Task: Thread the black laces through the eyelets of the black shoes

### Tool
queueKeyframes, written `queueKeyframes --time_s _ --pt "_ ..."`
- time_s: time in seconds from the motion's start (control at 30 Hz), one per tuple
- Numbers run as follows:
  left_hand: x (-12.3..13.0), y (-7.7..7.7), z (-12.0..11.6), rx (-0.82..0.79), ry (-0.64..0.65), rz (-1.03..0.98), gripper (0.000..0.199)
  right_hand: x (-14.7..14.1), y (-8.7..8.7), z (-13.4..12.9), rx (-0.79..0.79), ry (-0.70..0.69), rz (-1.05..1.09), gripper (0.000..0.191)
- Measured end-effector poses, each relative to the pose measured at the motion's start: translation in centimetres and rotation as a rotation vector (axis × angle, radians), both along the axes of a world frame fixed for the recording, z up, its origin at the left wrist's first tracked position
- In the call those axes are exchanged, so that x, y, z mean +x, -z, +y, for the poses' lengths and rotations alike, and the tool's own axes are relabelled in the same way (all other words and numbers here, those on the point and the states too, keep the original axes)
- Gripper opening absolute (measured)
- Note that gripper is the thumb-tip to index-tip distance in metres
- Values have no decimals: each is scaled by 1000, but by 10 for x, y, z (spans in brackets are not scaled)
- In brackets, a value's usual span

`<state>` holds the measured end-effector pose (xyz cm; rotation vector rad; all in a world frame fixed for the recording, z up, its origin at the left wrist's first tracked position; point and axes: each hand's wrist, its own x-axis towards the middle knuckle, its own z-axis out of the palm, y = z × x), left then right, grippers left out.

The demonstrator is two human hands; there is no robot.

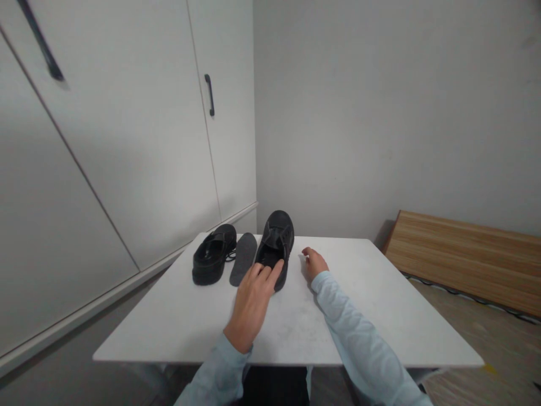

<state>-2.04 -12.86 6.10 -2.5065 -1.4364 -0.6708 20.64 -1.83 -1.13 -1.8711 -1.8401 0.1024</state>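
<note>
Two black lace-up shoes and a grey insole are on the white table. The right-hand shoe [279, 225] points away from me, with its toe raised. My left hand [254, 299] grips this shoe at its heel opening, fingers bent over the rim. To its left the flat insole [243, 259] lies lengthwise, close beside the other shoe [209, 265], whose laces trail toward the insole. My right hand [314, 263] is a little right of the held shoe, touching neither shoe, its fingers loosely curled and apart with nothing in them.
The white table [355, 338] has its far edge near a grey wall. White cabinet doors with dark handles [210, 95] rise at the left. A wood-grain board [465, 256] is beyond the table's right side.
</note>
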Motion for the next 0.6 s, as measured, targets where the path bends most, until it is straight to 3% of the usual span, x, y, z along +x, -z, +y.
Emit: queueKeyframes --time_s 0.2,0.6 --pt "-29 -5 13 25 -74 -35 61 -1 -2 -1 -14 6 4 36" --pt "-57 21 34 -102 -136 -26 62 -2 -4 -1 -35 3 -3 34"
